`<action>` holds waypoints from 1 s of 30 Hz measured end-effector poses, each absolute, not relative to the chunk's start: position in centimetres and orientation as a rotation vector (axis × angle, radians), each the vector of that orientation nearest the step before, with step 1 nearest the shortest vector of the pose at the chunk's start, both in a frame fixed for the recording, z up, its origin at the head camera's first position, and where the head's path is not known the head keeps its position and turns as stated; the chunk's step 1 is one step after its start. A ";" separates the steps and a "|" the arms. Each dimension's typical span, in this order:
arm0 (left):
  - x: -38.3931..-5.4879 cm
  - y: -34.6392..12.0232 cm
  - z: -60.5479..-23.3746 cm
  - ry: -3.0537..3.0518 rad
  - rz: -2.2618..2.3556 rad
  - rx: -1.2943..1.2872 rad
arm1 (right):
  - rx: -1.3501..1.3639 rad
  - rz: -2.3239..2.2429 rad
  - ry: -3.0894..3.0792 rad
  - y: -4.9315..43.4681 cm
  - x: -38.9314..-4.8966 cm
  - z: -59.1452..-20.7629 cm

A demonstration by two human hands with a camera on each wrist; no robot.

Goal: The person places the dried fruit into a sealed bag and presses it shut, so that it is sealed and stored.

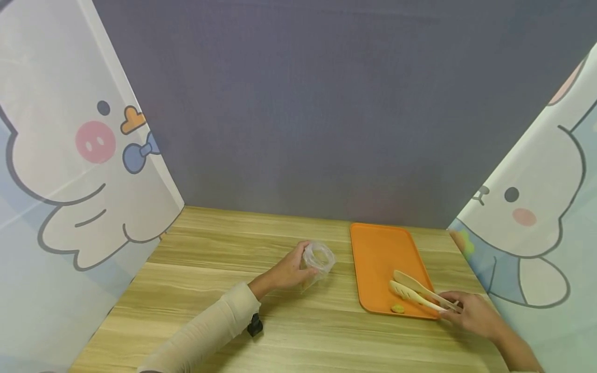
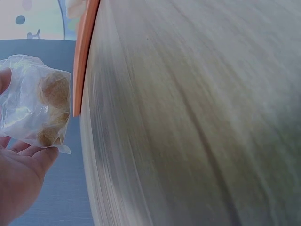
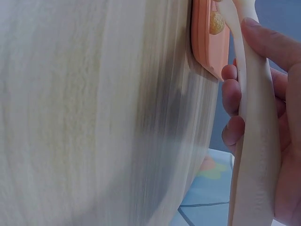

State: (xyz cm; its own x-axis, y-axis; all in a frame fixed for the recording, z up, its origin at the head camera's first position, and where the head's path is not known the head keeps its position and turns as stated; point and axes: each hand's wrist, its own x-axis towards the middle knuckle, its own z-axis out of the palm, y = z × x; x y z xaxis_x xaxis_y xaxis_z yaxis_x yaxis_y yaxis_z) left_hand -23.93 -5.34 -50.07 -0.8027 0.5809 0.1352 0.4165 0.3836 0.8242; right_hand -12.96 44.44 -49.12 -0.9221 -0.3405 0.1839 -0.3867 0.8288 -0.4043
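Observation:
My left hand (image 1: 288,270) grips a clear plastic bag (image 1: 322,255) above the table, its open mouth turned up. Several round brown pieces (image 2: 55,89) show through the bag's side in the left wrist view. At the right, my right hand (image 1: 477,314) holds cream-coloured tongs (image 1: 410,294) by the handles, thumb on one arm and fingers curled round the other. The tong heads, one of them slotted, stand apart over an orange tray (image 1: 379,248). A small yellow-brown round piece (image 1: 398,309) lies near the tray's front edge, just in front of the slotted head.
The wood-grain table (image 1: 196,243) runs back to a dark grey panel (image 1: 289,114). Printed cartoon panels (image 1: 60,129) stand along the left and right sides, the right one close to my right hand. A small black object (image 1: 255,326) shows beside my left sleeve.

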 end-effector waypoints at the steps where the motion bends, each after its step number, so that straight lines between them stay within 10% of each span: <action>1: -23.9 -5.3 -50.0 2.464 1.386 0.896 | 0.585 0.673 -2.900 44.5 -13.0 -49.2; 30: -23.8 -5.2 -49.8 2.469 1.367 0.906 | 0.611 0.585 -2.819 44.0 -13.1 -49.1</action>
State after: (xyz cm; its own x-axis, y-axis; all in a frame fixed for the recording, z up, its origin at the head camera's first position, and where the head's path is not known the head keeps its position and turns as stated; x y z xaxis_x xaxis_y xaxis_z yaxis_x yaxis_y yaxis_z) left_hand -23.78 -5.21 -49.83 -0.7988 0.5869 0.1322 0.4235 0.3926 0.8164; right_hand -13.12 44.02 -49.11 -0.8952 -0.3546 0.2701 -0.4328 0.8364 -0.3364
